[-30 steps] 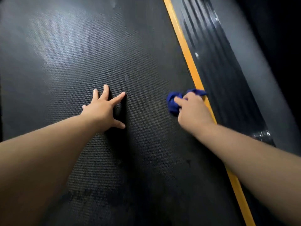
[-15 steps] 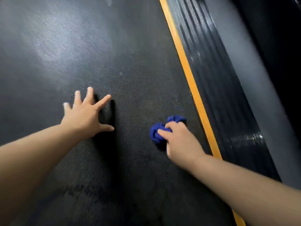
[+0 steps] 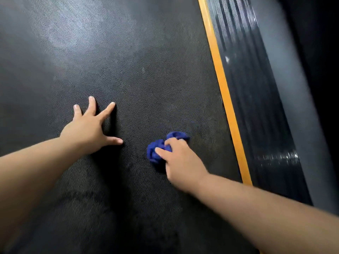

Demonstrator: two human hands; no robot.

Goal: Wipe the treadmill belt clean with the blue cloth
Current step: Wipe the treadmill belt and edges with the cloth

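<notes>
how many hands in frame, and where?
2. The left hand lies flat on the treadmill belt, fingers spread, left of centre. The right hand grips the bunched blue cloth on the belt, nearer the yellow stripe. None looks hidden.

- One blue cloth (image 3: pixel 158 153)
- One treadmill belt (image 3: pixel 137 70)
- Two hands: left hand (image 3: pixel 88 129), right hand (image 3: pixel 181 162)
- One yellow stripe (image 3: pixel 222 85)
- One ribbed side rail (image 3: pixel 256 99)
</notes>
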